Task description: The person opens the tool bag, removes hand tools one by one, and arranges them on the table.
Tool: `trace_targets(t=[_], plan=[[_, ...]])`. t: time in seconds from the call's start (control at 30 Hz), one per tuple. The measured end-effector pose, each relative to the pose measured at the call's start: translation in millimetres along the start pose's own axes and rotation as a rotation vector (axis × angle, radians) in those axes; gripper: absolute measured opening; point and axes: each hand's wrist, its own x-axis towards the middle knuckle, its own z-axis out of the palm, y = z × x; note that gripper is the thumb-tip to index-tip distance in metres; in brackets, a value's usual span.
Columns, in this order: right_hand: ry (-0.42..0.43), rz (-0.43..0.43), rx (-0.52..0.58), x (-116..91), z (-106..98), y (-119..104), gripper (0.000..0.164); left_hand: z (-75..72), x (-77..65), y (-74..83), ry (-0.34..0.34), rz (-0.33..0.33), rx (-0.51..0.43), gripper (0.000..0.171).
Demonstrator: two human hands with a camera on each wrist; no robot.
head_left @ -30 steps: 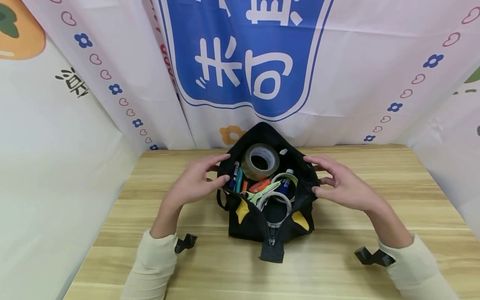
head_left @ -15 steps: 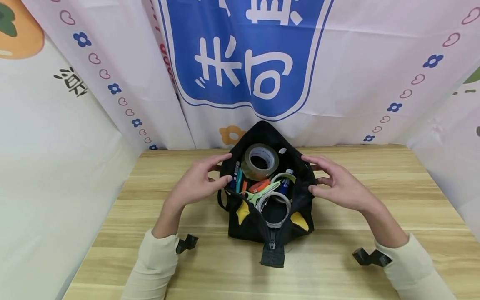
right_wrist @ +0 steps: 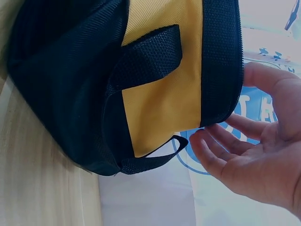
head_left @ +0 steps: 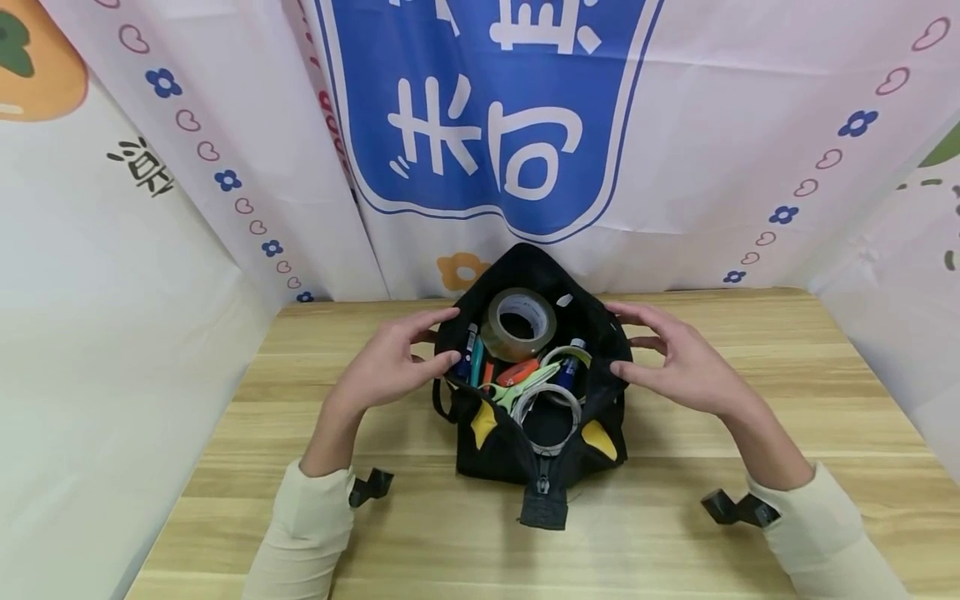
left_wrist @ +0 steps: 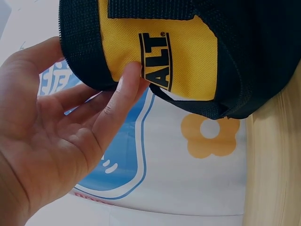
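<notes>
A black and yellow tool bag [head_left: 491, 462] stands on the wooden table with its zipped mouth spread wide. My left hand [head_left: 386, 358] holds its left rim, and my right hand [head_left: 675, 360] holds the right rim, thumbs toward me. Inside lie a roll of brown packing tape [head_left: 495, 337], green-handled scissors [head_left: 534, 382], an orange-red box cutter [head_left: 517, 372], a blue tube [head_left: 570, 371], a dark blue pen [head_left: 467, 350], a teal pen [head_left: 477, 362] and a pale ring-shaped roll [head_left: 576, 410]. Lettered yellow side panel [left_wrist: 183, 61] meets my left fingertips in the left wrist view.
The wooden table [head_left: 300, 417] runs up to a printed cloth [head_left: 675, 200] hung behind it. White sheets [head_left: 112, 358] close off both sides. A black strap loop [right_wrist: 155, 162] hangs from the bag. Black camera mounts [head_left: 371, 487] sit at the wrists.
My right hand has shifted a little, its thumb now resting further in over the bag's rim. The left hand and the bag's contents stay almost the same.
</notes>
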Motion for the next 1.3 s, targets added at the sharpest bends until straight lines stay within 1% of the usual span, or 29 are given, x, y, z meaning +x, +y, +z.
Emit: trace_targets(t=[0.13, 0.27, 0.43, 0.63, 0.97, 1.13, 1.3], plan=[[0.043, -0.035, -0.013, 2, -3, -1, 0.067, -0.6, 0.6, -1.1, -0.001, 0.000, 0.004, 0.061], [0.081, -0.083, -0.010, 10, -5, -8, 0.065, -1.5, 0.6, -1.8, -0.003, 0.003, 0.003, 0.061], [0.083, -0.118, -0.033, 25, -7, -21, 0.064, -2.6, -0.4, -3.2, -0.004, -0.002, 0.003, 0.061], [0.048, -0.119, -0.015, 44, -2, -36, 0.065, -2.6, -0.7, -4.3, -0.004, -0.005, 0.000, 0.061], [-0.057, -0.143, 0.004, 73, 13, -51, 0.069, -2.5, -0.2, -4.8, -0.005, 0.003, 0.008, 0.060], [-0.090, -0.142, 0.022, 87, 21, -53, 0.070, -2.8, 0.3, -4.4, -0.007, 0.007, 0.009, 0.060], [-0.115, -0.126, 0.016, 101, 26, -50, 0.070, -2.4, 1.3, -4.7, -0.010, 0.008, -0.002, 0.060]])
